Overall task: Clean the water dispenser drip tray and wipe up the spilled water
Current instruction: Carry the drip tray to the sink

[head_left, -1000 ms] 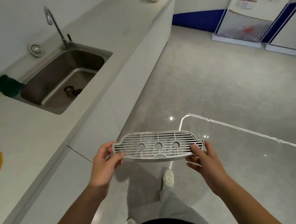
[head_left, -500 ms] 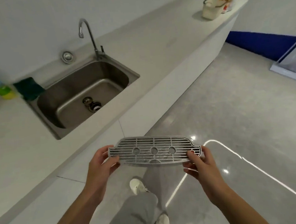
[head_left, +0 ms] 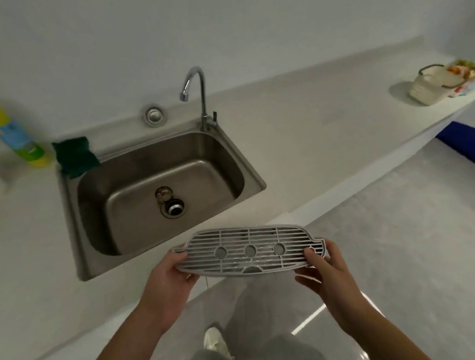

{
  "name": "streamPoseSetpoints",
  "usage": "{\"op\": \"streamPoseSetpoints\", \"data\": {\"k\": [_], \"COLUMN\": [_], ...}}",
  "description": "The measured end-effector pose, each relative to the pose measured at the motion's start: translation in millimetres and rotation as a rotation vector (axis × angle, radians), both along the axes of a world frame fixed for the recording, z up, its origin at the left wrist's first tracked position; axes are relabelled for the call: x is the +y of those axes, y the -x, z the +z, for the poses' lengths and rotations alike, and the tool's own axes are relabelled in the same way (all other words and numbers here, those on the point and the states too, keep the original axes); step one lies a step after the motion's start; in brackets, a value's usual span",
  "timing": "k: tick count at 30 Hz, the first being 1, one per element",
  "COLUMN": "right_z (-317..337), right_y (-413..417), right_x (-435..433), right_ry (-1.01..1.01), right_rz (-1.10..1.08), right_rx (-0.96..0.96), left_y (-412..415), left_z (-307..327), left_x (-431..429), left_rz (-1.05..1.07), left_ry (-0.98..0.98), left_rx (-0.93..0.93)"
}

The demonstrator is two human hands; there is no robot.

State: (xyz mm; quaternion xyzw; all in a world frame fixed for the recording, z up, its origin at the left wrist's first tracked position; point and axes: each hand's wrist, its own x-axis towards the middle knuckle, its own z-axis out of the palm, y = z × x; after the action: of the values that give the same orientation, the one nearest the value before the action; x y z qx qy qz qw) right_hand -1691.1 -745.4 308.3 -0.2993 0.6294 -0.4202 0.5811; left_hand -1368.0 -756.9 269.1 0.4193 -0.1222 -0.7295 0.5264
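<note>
I hold a grey slotted drip tray [head_left: 249, 251] level in front of me, just past the counter's front edge. It has three round holes along its middle. My left hand [head_left: 167, 278] grips its left end and my right hand [head_left: 325, 272] grips its right end. The steel sink [head_left: 74, 217] lies ahead and to the left, with an open drain [head_left: 173, 208] and a curved tap [head_left: 198, 98] behind it. A green sponge [head_left: 75, 156] rests on the sink's back left corner.
A colourful detergent bottle [head_left: 11, 132] lies on the white counter [head_left: 297, 137] left of the sponge. A white basket [head_left: 431, 87] with packets stands at the counter's far right end. Grey floor and my legs are below the tray.
I have turned left and stepped closer to the counter, so the sink now sits straight ahead. The tray stays held in both hands, now near the sink's front rim.
</note>
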Motion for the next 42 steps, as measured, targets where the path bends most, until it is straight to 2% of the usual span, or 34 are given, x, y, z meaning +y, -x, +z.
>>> {"op": "streamPoseSetpoints", "data": {"k": [7, 12, 16, 20, 22, 24, 28, 31, 35, 38, 42], "right_z": [-9.6, -12.8, -16.8, -13.4, -12.1, -7.8, -4.0, -4.5, -10.7, -17.7, -22.4], "right_y": [-16.5, -28.1, -39.5, -54.8, -64.2, -80.5, -125.2, -162.4, -208.1, -228.7, -245.7], "right_x": [-144.8, -233.8, -298.6, -350.2, -370.1, -381.1, -390.3, -391.0, -393.0, -400.9, -413.0], "right_ry": [-0.068, -0.086, -0.066, 0.017, 0.172, 0.469, 1.008, 1.204, 1.047, 0.850, 0.701], "right_rz": [0.211, 0.370, 0.546, 0.771, 0.829, 0.834, 0.969, 1.053, 1.376, 1.515, 1.695], "right_rx": [-0.057, -0.038, 0.041, 0.259, 0.511, 0.750, 1.050, 1.157, 1.063, 1.103, 1.145], "left_y": [4.1, 19.7, 26.1, 26.5, 22.5, 14.6, -11.4, -32.7, -56.5, -72.0, -87.7], "left_z": [0.8, 10.9, 6.1, 2.6, 0.4, -2.3, -13.1, -18.8, -27.9, -36.0, -48.7], "left_x": [-77.1, -123.2, -155.7, -183.8, -194.8, -205.5, -222.2, -229.4, -241.6, -250.3, -262.3], "left_rz": [0.317, 0.458, 0.612, 0.776, 0.817, 0.843, 0.864, 0.833, 0.778, 0.749, 0.723], "left_ry": [-0.122, -0.102, -0.158, -0.217, -0.244, -0.261, -0.268, -0.264, -0.301, -0.312, -0.341], "left_rx": [0.087, -0.055, -0.109, -0.119, -0.115, -0.105, -0.056, -0.059, -0.056, -0.042, -0.045]}}
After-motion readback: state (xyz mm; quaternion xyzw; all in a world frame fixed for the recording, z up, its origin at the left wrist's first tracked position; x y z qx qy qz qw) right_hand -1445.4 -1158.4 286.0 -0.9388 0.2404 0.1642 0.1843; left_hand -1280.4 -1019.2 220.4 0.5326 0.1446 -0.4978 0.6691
